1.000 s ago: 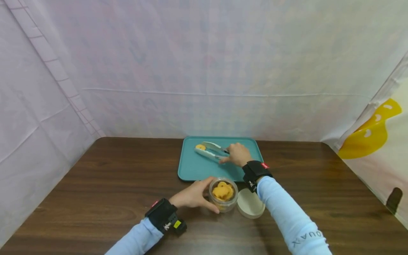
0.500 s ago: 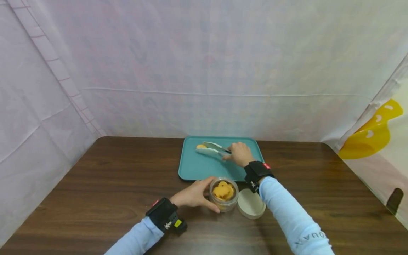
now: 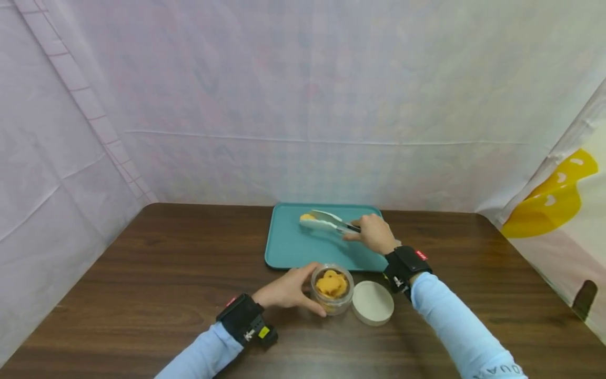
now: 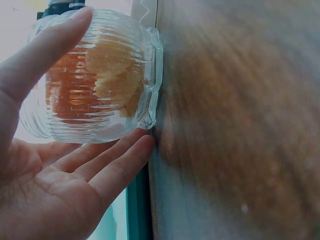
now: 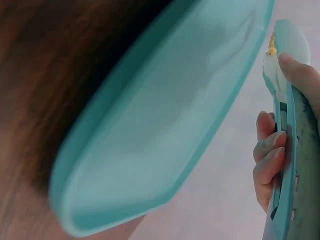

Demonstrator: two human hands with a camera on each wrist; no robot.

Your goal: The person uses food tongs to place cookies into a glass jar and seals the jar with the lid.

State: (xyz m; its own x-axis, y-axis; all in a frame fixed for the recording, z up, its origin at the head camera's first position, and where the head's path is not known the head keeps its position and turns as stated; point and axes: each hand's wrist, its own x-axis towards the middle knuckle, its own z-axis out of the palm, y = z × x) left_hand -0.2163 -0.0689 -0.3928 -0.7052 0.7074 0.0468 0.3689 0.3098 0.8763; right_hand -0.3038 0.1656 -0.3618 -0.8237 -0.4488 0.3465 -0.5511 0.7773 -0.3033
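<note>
My left hand [image 3: 286, 289] holds a clear ribbed jar [image 3: 337, 308] on the table, thumb on one side and fingers on the other. The open jar contains several yellow-orange cookies [image 3: 330, 284], also visible through its wall in the left wrist view. With my right hand [image 3: 374, 233] I grip a pair of pale serving tongs [image 3: 318, 225] over the teal tray [image 3: 290, 251]. One cookie [image 3: 306, 216] sits between the tong tips; only its edge shows in the right wrist view, beside the tong head [image 5: 292, 40].
A round whitish lid [image 3: 373, 303] lies just right of the jar, in front of the tray. The dark wooden table [image 3: 180, 273] carries everything. Pale cloth [image 3: 303, 105] hangs behind its far edge, and a yellow shape [image 3: 544, 208] shows at the right.
The tongs have come closer together on the cookie. My right hand has moved right with the tongs and cookie. My left hand and the jar stay in place.
</note>
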